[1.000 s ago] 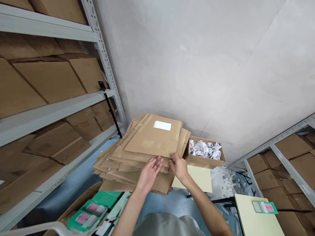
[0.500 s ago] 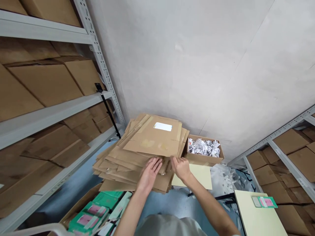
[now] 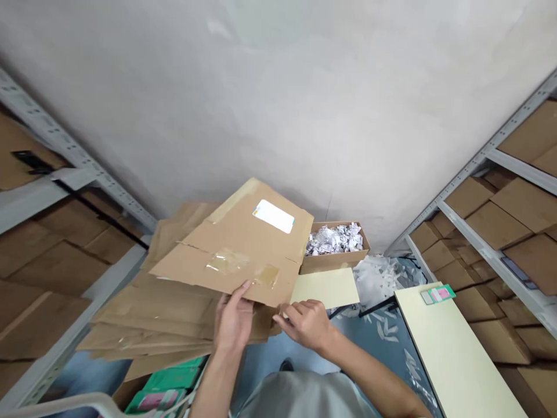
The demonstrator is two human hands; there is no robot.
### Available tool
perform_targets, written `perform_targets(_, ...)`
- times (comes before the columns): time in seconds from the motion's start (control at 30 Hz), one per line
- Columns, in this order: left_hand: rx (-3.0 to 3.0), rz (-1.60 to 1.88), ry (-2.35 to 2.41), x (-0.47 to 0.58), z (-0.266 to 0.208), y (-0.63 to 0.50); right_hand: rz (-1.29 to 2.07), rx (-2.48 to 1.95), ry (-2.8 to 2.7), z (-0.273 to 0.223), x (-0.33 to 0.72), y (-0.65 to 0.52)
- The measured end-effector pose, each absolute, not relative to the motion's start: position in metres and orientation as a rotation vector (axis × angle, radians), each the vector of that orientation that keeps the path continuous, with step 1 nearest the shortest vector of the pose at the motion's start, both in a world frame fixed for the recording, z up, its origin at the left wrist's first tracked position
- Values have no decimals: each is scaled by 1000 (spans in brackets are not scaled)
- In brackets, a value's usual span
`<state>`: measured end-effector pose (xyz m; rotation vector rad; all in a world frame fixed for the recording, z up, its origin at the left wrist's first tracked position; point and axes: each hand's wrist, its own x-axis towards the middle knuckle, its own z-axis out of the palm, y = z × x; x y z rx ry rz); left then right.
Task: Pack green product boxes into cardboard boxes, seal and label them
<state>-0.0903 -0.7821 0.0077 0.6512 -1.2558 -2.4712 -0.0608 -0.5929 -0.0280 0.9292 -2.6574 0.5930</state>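
Note:
A flattened cardboard box (image 3: 243, 232) with a white label (image 3: 274, 216) and strips of clear tape is tilted up over a stack of other flattened cardboard (image 3: 148, 307). My left hand (image 3: 234, 316) grips its near edge, thumb on top and fingers underneath, partly hidden. My right hand (image 3: 307, 322) pinches the near right corner of the same sheet. The stack lies below and to the left of both hands.
A carton of crumpled paper (image 3: 335, 264) stands behind a pale yellow board (image 3: 326, 288). At right is a pale table (image 3: 456, 348) with a green packet (image 3: 438, 294). Loaded shelves flank both sides; green boxes (image 3: 169, 380) sit below the stack.
The top cardboard sheet has been lifted and turned off the stack. My left hand went from lying open on the stack to gripping it. The view has shifted right.

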Motion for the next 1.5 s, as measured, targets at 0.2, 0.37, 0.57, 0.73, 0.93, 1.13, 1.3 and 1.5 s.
perform_targets(0.2, 644, -2532, -1473, -102, 17, -711, 1028, 224, -2632, -4, -48, -471)
perform_targets(0.37, 658, -2623, -1682, -118, 2, -611, 1069, -504, -2318, -3, -22, -320)
perform_targets(0.57, 457, -2711, -2030, -131, -16, -458, 971, -1011, -2045, -27, 72, -169)
perform_targets(0.73, 86, -2716, -2350, -130, -35, -323, 1053, -1227, -1753, -55, 157, -93)
perform_targets(0.93, -396, -2695, -2714, -107, -57, -201, 1137, -1370, -1407, -85, 239, -44)
perform_targets(1.13, -1418, -1882, -2987, -123, -105, -123, 1200, -1531, -1253, -109, 279, -37)
perform_targets(1.3, -1887, -1628, -2931, -135, -157, -70, 1088, -1694, -1157, -127, 282, -45)
perform_targets(1.5, -2270, -1574, -2799, -133, -180, -32, 973, -1847, -993, -152, 278, -57)
